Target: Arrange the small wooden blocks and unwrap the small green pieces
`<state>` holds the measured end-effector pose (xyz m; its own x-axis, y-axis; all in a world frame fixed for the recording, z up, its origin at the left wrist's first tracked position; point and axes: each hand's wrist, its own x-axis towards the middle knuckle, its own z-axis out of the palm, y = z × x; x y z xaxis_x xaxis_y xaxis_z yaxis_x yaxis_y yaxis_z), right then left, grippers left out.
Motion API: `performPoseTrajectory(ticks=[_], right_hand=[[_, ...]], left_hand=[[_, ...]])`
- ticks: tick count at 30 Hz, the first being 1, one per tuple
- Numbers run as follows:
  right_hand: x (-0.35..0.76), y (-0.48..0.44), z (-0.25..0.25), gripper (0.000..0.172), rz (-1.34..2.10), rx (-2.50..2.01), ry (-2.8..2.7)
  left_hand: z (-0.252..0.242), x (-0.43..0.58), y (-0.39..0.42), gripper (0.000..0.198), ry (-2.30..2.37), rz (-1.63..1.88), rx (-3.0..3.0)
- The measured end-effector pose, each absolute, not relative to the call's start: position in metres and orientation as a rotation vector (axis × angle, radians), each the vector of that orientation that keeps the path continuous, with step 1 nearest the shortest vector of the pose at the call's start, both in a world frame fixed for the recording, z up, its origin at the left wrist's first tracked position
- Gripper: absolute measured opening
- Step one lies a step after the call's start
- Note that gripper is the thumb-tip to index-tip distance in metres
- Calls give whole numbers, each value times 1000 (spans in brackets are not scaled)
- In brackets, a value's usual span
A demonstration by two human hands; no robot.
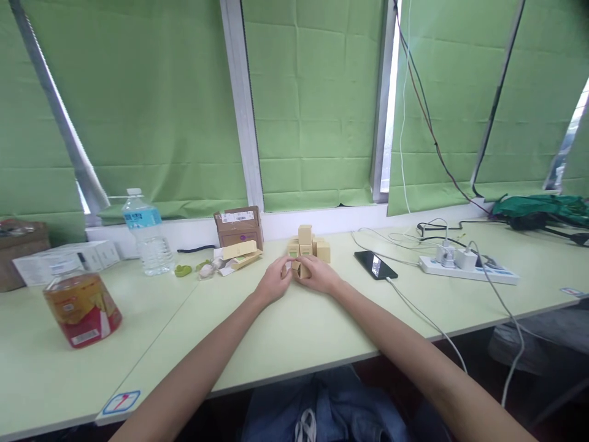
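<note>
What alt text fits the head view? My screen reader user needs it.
Two bare hands, left hand and right hand, meet on a small tan cardboard box before a stack of matching boxes on a pale green table.

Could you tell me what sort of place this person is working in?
Probably an office or lab workbench by a window. Pale green desks run along windows covered by green blinds, and a power strip with plugged-in chargers feeds a phone. Both hands, left hand and right hand, touch small wooden blocks.
</note>
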<state>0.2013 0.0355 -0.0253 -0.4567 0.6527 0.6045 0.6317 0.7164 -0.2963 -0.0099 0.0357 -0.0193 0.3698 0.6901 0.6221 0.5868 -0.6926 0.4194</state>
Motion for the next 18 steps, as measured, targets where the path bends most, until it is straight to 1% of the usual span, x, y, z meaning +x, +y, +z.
performPoseTrajectory(ticks=[2, 5, 7, 10, 14, 18], right_hand=[[201, 38, -26, 49, 63, -1030, -2149], [202, 39, -25, 52, 102, -1041, -2118], [203, 39, -25, 51, 105, -1005, -2144], [204, 39, -26, 48, 73, -1006, -2183], [202, 41, -29, 46, 31, -1089, -2182], [203, 43, -30, 46, 25, -1107, -2180]], left_hand=[[-16, -7, 34, 35, 1095, 1274, 2726], [-9, -1, 28, 29, 1026, 1155, 2981], [-5, 3, 24, 22, 1029, 1075, 3062], [-4, 6, 19, 9, 1091, 1065, 3084], [-8, 10, 17, 22, 1191, 1067, 2962], [-11, 11, 20, 25, 1223, 1065, 2854]])
